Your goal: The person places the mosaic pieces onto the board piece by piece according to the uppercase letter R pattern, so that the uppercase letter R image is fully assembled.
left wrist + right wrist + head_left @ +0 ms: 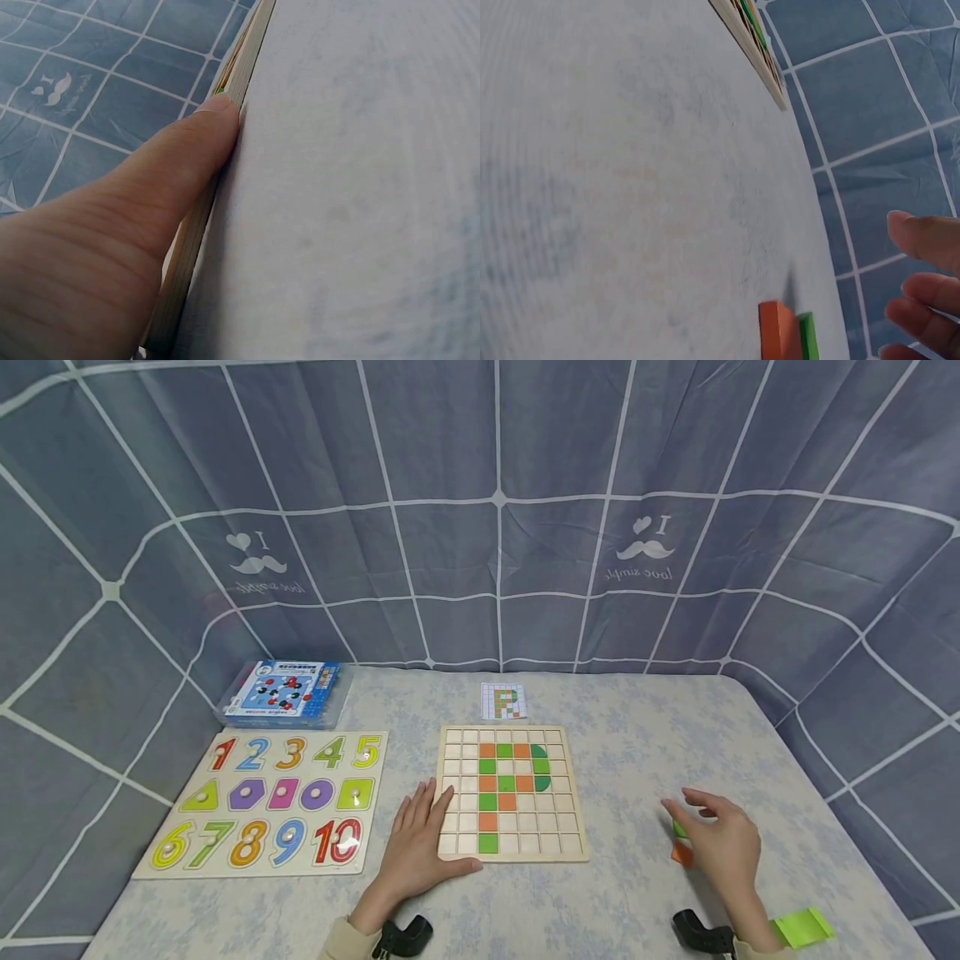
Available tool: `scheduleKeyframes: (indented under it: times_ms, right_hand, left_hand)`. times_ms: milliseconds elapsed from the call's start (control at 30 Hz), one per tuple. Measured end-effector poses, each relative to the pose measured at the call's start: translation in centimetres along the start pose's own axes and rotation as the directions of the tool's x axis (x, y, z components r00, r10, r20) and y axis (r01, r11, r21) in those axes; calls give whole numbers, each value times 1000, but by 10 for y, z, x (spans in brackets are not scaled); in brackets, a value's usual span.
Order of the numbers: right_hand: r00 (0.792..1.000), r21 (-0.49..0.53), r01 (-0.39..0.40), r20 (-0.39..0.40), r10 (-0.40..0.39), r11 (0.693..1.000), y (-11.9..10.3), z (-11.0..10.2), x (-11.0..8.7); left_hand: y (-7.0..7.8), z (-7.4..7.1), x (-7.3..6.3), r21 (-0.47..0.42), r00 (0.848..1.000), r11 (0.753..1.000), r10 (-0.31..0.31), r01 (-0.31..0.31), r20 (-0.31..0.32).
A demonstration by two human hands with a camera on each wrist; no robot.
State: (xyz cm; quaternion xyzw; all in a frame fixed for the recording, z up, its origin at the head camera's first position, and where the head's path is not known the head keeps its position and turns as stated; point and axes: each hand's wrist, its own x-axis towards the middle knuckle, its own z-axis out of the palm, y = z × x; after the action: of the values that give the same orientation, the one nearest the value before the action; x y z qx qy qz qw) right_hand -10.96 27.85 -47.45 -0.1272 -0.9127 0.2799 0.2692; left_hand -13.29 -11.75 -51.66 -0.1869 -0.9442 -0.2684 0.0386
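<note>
A wooden grid board (547, 822) lies on the table with orange and green tiles set in it, shaped like a letter P. My left hand (416, 852) rests at its lower left corner, fingers along the left side and thumb (184, 150) against the near edge. To the right, my right hand (723, 847) hovers over the table, fingers spread a little and nothing between them. Below its fingertips lie an orange block (682, 854) and a green block (679, 829), partly hidden in the head view. Both blocks (780, 334) stand apart from the hand in the right wrist view.
A small pattern card (504, 702) with a letter figure lies behind the board. On the left are a number-and-shape puzzle (262, 810) and a blue boxed set (285, 693). A bright green piece (804, 928) lies beside my right wrist. Grid-patterned curtains surround the table.
</note>
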Motion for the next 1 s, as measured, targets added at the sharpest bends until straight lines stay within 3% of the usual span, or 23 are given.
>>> scheduleKeyframes:
  times_ms: [467,833,1000]
  right_hand:
    - [984,-120,-114,123,128,986,13,-2,-3]
    - [919,-185,-248,267,292,951,15,-5,1]
    - [909,-198,-250,290,300,948,16,-5,2]
  left_hand:
    - [0,0,0,2,1000,1000,4,-4,3]
    - [1,0,1,-12,1000,1000,0,0,7]
    - [1,-1,1,-13,1000,1000,-3,3,4]
